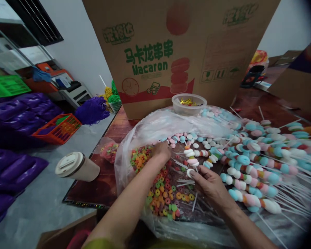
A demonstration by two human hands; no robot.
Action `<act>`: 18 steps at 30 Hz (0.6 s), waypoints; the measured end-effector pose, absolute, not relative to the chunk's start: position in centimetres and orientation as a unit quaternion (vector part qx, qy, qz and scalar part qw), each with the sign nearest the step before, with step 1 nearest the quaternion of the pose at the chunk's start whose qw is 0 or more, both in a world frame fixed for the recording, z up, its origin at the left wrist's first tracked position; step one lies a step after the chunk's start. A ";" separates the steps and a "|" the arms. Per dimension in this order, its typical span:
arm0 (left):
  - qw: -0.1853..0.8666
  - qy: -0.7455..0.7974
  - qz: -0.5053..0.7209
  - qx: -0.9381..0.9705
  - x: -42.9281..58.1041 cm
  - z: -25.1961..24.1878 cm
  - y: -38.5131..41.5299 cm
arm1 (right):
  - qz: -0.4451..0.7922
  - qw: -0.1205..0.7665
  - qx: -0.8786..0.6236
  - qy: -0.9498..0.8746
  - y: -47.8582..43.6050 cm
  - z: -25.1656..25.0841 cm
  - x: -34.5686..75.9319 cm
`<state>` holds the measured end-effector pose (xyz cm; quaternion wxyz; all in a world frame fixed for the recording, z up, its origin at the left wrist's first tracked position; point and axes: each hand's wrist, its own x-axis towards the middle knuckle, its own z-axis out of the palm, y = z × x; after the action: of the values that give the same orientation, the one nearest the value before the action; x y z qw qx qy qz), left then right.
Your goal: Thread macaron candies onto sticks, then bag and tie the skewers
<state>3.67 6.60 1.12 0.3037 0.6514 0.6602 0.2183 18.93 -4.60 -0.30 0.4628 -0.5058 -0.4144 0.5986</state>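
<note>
My left hand [161, 150] reaches into loose candies on a clear plastic sheet [145, 129], its fingers curled among pink and blue discs; what it grips is hidden. My right hand [209, 185] pinches a white stick [190, 162] threaded with pink, white and orange candy pieces. Colourful ring candies [162, 192] lie heaped between my forearms. Several finished candy skewers [256, 162] are piled to the right.
A large Macaron cardboard box [171, 52] stands behind the pile. A clear tub [189, 103] sits in front of it. A lidded paper cup [76, 167] lies on its side at left. Purple trays [12, 169] and an orange basket [57, 128] lie further left.
</note>
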 end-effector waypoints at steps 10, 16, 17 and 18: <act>0.371 0.611 0.281 0.640 5.0 1.2 3.8 | 0.638 0.531 -0.481 -0.283 -4.9 0.6 20.6; 0.645 0.459 0.417 0.446 4.5 3.7 -2.9 | 0.606 0.553 -0.487 -0.300 -4.4 1.2 19.0; 0.666 0.441 0.428 0.423 4.5 4.1 -3.6 | 0.590 0.557 -0.496 -0.309 -4.5 1.2 18.8; 0.680 0.427 0.435 0.408 4.6 4.5 -4.1 | 0.577 0.559 -0.502 -0.319 -4.6 1.3 18.7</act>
<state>4.60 -4.05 4.45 0.6797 0.4078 0.4267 0.4355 18.68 -4.64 1.25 0.5595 -0.5019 -0.3188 0.5774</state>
